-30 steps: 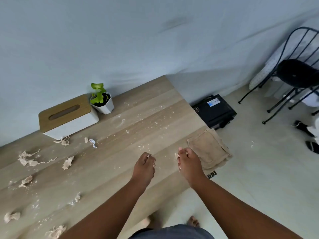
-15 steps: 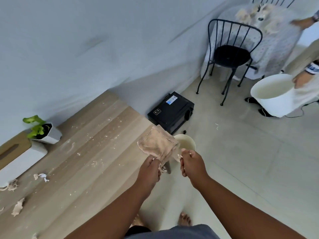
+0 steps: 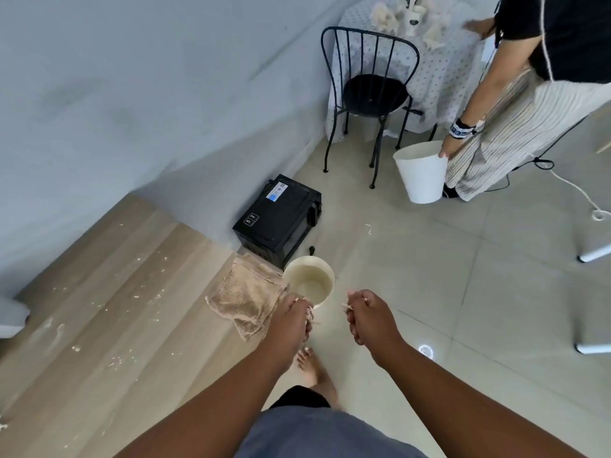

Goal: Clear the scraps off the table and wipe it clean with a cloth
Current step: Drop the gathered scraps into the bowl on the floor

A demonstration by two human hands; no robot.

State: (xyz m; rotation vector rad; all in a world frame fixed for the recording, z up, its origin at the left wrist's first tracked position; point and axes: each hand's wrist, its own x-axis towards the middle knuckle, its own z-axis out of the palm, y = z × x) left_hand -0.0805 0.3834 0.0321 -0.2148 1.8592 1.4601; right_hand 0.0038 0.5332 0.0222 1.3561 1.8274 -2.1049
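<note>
Both arms outstretched, left hand (image 3: 292, 317) and right hand (image 3: 370, 317) each curled, grip grasping scraps (image 3: 346, 306), near bin (image 3: 309, 280)

The light wood-grain table (image 3: 109, 325) is speckled with pale crumbs. A beige terry cloth (image 3: 246, 297) lies beside a cream round bin (image 3: 309, 280), near a black box appliance (image 3: 277, 219) and a black wire chair (image 3: 372, 94).

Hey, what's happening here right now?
A person is clearing scraps off a wooden table. Both hands, left and right, hold small scraps beside a cream bin on the floor at the table's corner. The cloth lies untouched on that corner, and crumbs still dot the tabletop.
</note>
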